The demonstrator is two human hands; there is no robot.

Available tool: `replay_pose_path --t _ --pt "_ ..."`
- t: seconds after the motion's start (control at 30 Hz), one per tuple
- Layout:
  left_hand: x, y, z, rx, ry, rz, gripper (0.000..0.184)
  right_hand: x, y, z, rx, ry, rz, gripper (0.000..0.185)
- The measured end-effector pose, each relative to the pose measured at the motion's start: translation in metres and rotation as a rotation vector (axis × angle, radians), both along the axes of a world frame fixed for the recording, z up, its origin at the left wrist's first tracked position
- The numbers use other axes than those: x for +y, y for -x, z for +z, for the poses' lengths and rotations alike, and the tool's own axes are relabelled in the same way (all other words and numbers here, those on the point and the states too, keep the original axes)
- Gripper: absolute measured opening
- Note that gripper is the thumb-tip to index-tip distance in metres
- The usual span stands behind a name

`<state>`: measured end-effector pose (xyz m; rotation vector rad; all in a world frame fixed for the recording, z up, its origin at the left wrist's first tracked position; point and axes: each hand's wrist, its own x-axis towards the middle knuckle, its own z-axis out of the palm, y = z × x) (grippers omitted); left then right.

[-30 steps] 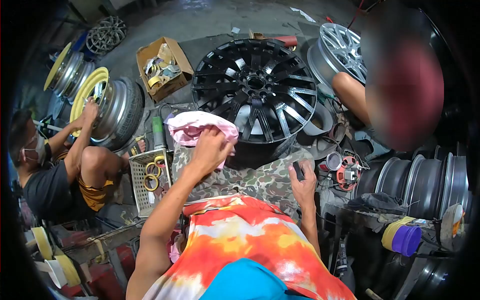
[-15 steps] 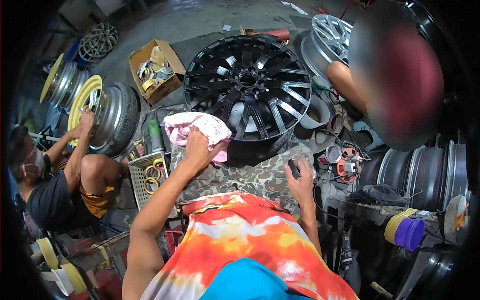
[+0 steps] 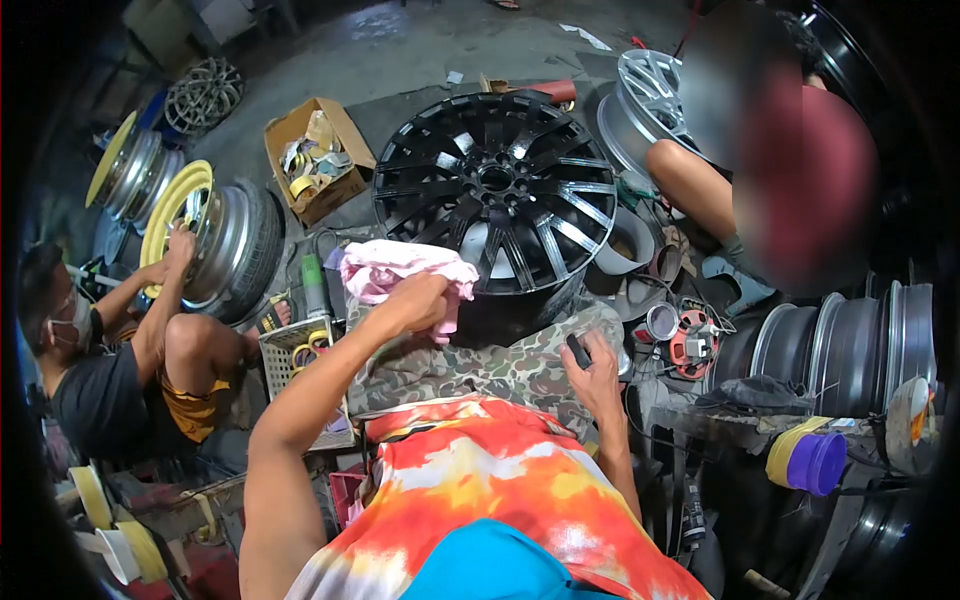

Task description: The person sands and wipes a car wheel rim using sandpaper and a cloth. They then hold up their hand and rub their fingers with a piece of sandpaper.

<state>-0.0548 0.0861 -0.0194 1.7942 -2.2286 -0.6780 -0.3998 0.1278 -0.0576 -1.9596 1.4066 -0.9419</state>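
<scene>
My left hand (image 3: 420,302) is closed on a bunched pink cloth (image 3: 385,266) with a faint print. The cloth lies against the near left edge of a glossy black multi-spoke wheel rim (image 3: 462,214), which lies face up before my knees. Part of the rim's near edge is hidden by the cloth. Over my camouflage-covered right leg, my right hand (image 3: 600,378) holds a small black block (image 3: 578,350) between thumb and fingers. That hand is apart from the rim.
A cardboard box (image 3: 348,188) of tape and scraps stands beyond the cloth. A basket (image 3: 283,352) with tape rolls and a green-bodied tool (image 3: 314,285) are at left. Co-workers sit on both sides near other rims. A red power tool (image 3: 694,345) lies at right.
My left hand and the cloth have shifted slightly right along the rim's near edge. My right hand still holds the black block. The view has tilted up a little.
</scene>
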Motion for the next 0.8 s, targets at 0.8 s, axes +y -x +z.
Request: replay_pose_path --t 0.8 --pt "0.04 0.041 -0.041 -0.079 0.25 -0.192 0.016 0.003 -0.005 0.006 0.029 -0.022 0.052 0.026"
